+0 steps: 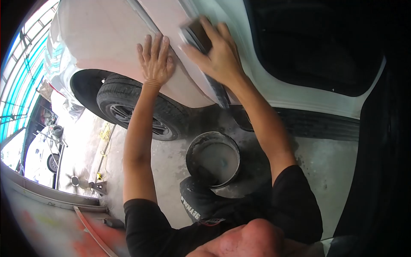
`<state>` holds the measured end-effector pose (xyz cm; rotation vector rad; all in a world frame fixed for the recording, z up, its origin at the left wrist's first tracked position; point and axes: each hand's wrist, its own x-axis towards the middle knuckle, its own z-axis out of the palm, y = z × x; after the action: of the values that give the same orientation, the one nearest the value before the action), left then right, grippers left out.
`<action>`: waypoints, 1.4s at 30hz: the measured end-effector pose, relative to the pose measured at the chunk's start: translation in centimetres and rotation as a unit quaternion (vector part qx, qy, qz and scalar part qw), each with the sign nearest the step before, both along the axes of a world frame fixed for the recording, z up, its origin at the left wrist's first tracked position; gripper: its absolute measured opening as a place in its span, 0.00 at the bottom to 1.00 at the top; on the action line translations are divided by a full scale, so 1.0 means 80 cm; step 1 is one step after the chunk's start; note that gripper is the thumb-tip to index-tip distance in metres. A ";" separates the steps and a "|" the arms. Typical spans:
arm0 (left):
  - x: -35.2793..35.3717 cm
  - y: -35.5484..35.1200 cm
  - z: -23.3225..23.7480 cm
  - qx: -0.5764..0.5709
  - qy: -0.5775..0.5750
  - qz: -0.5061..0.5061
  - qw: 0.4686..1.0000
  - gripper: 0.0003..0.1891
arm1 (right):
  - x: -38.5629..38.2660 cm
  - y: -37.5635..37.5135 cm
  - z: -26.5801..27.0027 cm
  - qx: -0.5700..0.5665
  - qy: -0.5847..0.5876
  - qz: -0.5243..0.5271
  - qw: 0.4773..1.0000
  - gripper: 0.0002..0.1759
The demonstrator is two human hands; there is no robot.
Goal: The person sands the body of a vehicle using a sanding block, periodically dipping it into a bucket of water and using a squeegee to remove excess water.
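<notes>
Car panel [107, 38]: the pale, dull-pink body side above the wheel fills the top of my view. This is the surface I am working on, and both my hands are on it.
Floor [325, 171]: grey concrete under the car, darker and seemingly wet around the bucket.
Tyre [128, 103]: it sits in the arch just below the panel, beneath my left forearm and clear of both hands.
Bucket [190, 150]: it stands on the floor between my arms, well below the hands, and holds what looks like cloudy grey liquid.
Left hand [155, 60]: it lies open and flat on the panel with fingers together, pointing up. It grasps nothing. I judge that it is bracing me or feeling the surface.
Right hand [220, 58]: it is wrapped over the block with fingers across its back and thumb on the near side, pressing it to the panel just beside my left hand.
Sanding block [198, 33]: dark and blurred, lying against the panel. I judge that I am mid-stroke, rubbing the surface down. The next move calls for flat, even pressure, with the block's edge kept from digging in.
</notes>
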<state>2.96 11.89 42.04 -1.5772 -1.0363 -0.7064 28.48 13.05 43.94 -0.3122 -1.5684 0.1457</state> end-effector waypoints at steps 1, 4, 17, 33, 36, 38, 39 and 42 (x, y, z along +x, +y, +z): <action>-0.001 0.003 0.001 0.000 0.001 0.001 1.000 0.31 | 0.008 -0.005 -0.026 -0.042 -0.029 -0.002 0.999 0.46; 0.006 0.001 0.003 0.012 -0.013 -0.008 1.000 0.32 | 0.010 -0.003 -0.083 -0.033 -0.021 0.011 0.999 0.44; 0.011 -0.003 0.004 0.004 -0.024 -0.012 1.000 0.35 | 0.011 -0.009 -0.075 -0.014 -0.040 -0.014 0.999 0.47; 0.008 -0.010 0.008 -0.016 -0.034 -0.025 0.999 0.37 | -0.012 -0.004 0.043 0.011 -0.022 -0.039 0.999 0.41; 0.007 -0.011 0.007 -0.015 -0.034 -0.034 0.999 0.38 | -0.025 -0.006 0.216 -0.032 -0.103 0.006 0.994 0.36; 0.007 -0.010 0.007 -0.012 -0.031 -0.033 0.999 0.38 | 0.006 -0.046 0.272 -0.059 -0.132 0.082 0.986 0.33; 0.008 -0.011 0.007 -0.015 -0.033 -0.029 0.999 0.38 | 0.010 -0.052 0.281 -0.049 -0.121 0.096 0.987 0.32; 0.007 -0.010 0.006 -0.025 -0.041 -0.027 0.999 0.39 | -0.022 0.008 0.155 0.028 -0.031 -0.002 0.999 0.40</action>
<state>3.55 11.07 42.52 -1.6354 -1.0813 -0.7925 26.70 13.65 56.35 -0.2790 -1.6298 0.0899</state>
